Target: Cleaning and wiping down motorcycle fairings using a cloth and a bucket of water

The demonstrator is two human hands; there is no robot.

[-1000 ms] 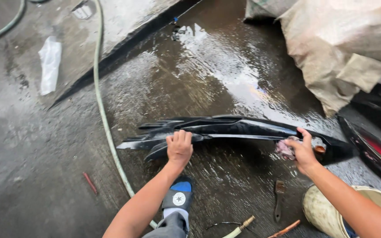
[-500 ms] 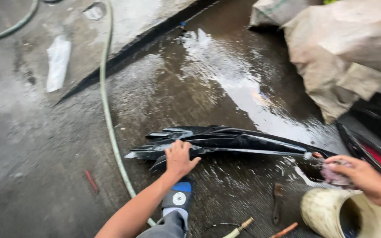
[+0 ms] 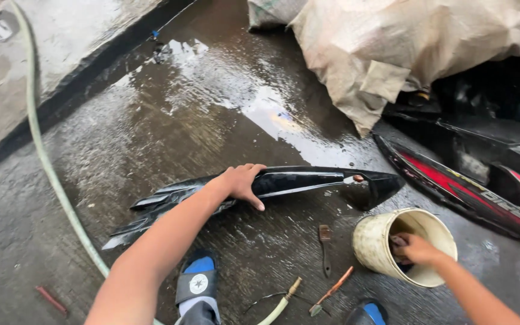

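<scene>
A long glossy black motorcycle body panel (image 3: 308, 180) lies on the wet concrete ground. My left hand (image 3: 242, 183) grips its upper edge near the middle, thumb pointing down over the front. My right hand (image 3: 413, 248) reaches into a dirty cream bucket (image 3: 371, 241) standing just below the panel's right tip, and its fingers are closed on a pinkish cloth (image 3: 398, 241) at the bucket's rim. The inside of the bucket is mostly dark.
A green hose (image 3: 43, 156) runs along the left. A small brush (image 3: 325, 238) and a screwdriver (image 3: 331, 292) lie in front of the panel. A red-and-black body part (image 3: 470, 192) and tan sacks (image 3: 404, 54) sit at the right. My sandalled foot (image 3: 197, 286) is below.
My right hand left the panel's right end with the cloth and moved down into the bucket. My left hand stayed on the panel. The view shifted right.
</scene>
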